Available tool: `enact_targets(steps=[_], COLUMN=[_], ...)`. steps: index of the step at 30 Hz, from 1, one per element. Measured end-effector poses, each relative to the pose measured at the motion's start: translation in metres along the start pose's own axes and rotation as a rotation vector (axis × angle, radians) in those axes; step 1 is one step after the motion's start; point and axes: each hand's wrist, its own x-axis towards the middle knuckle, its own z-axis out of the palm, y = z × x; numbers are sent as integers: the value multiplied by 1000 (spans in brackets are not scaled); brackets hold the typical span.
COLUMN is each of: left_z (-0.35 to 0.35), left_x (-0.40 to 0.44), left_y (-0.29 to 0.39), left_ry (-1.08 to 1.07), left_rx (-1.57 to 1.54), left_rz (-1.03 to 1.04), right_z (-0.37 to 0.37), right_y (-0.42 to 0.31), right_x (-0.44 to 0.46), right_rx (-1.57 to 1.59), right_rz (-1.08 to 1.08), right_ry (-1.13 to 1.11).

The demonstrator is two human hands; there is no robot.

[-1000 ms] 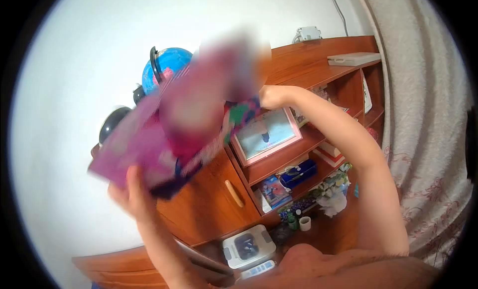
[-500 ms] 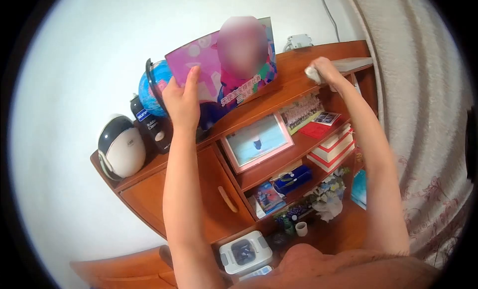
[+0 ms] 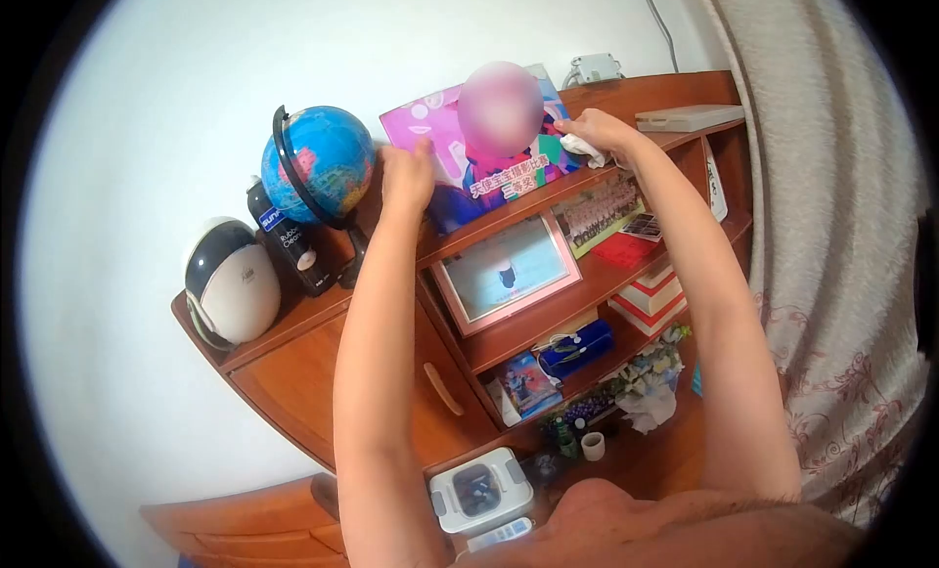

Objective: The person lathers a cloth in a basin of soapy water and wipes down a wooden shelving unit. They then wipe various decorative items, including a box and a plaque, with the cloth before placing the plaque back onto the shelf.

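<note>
A glossy photo panel (image 3: 445, 167) with Chinese lettering stands on the top of the wooden cabinet, leaning back toward the white wall. At its left edge is my left hand (image 3: 406, 180), fingers closed round the side. My right hand (image 3: 599, 133) pinches the right edge of the panel, and a crumpled white cloth (image 3: 584, 152) hangs from the same hand, bunched under the fingers. A blue globe (image 3: 323, 162) on a black stand is just left of my left hand.
On the cabinet (image 3: 303, 382) top are a black spray can (image 3: 298, 255), a white helmet-shaped object (image 3: 235, 284), a white box (image 3: 595, 69) and a flat pale case (image 3: 690, 117). Shelves below hold a pink-framed picture (image 3: 509, 275), books (image 3: 646, 302) and flowers (image 3: 650, 392). A curtain (image 3: 822, 226) hangs at right.
The photo panel has come down and right onto the cabinet top, uncovering the globe. My left hand moved right with it; my right hand moved left to its right edge, still holding the cloth.
</note>
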Motion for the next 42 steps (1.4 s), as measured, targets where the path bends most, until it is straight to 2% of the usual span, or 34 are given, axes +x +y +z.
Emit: enact_targets(steps=[3, 6, 8, 11, 15, 17, 19, 22, 23, 24, 25, 26, 27, 29, 31, 33, 35, 37, 39, 41, 42], left_z=[9, 11, 9, 10, 10, 6, 2, 2, 6, 8, 8, 7, 1, 0, 0, -2, -3, -2, -2, -11, -16], left_x=[-2, -2, 7, 8, -13, -19, -19, -15, -13, -12, -10, -12, -16, -19, -22, -24, -25, -25, -24, -30, -34], left_y=[-13, -20, -19, -18, 0, 4, -2, -8, -11, -13, -15, -16, -6, -4, -3, -2, -2, -4, -5, 1, 5], left_ry=[-90, -167, -227, -166, -133, -189, -243, -241, -219, -208, -199, -209, -243, -215, -209, -197, -197, -190, -184, -190, -196], left_rx=[-26, -18, 47, 179, 316, 312, 357, 325, 345, 361, 377, 372, 354, 373, 364, 365, 334, 351, 429, 459, 520], left_rz=[6, -26, -162, -188, -278, -277, -231, -211, -183, -181, -175, -153, -158, -141, -127, -130, -139, -116, -81, -15, 63], right_z=[3, 3, 7, 17, 25, 26, 25, 42, 54, 67, 85, 90, 96, 73, 41, 4, -35, -62, -77, -84, -86], right_y=[7, 5, 5, 4, -3, -4, -7, -40, -40, -50, -60, -52, -47, -38, -24, 17, 41, 57, 54, 48, 54], right_x=[19, 17, 20, 26, 28, 26, 18, -24, -27, -40, -69, -70, -77, -89, -96, -81, -68, -59, -61, -77, -83], right_rx=[-134, -112, -141, -115, -266, -469, -451, -501, -414, -395, -316, -299, -474, -446, -497, -545, -540, -673, -987, -1168, -959], right_rz=[-13, 29, 21, 30, 50, 39, 33, -251, -441, -449, -518, -715, -844, -802, -572, -519, -428, -358, -197, -161, -240], right_ry=[70, 58, 76, 117, 171, 233, 203, 502, 437, 133, 55, -273, -203, -254, -200, -17, 5, 115, 248, 354, 457])
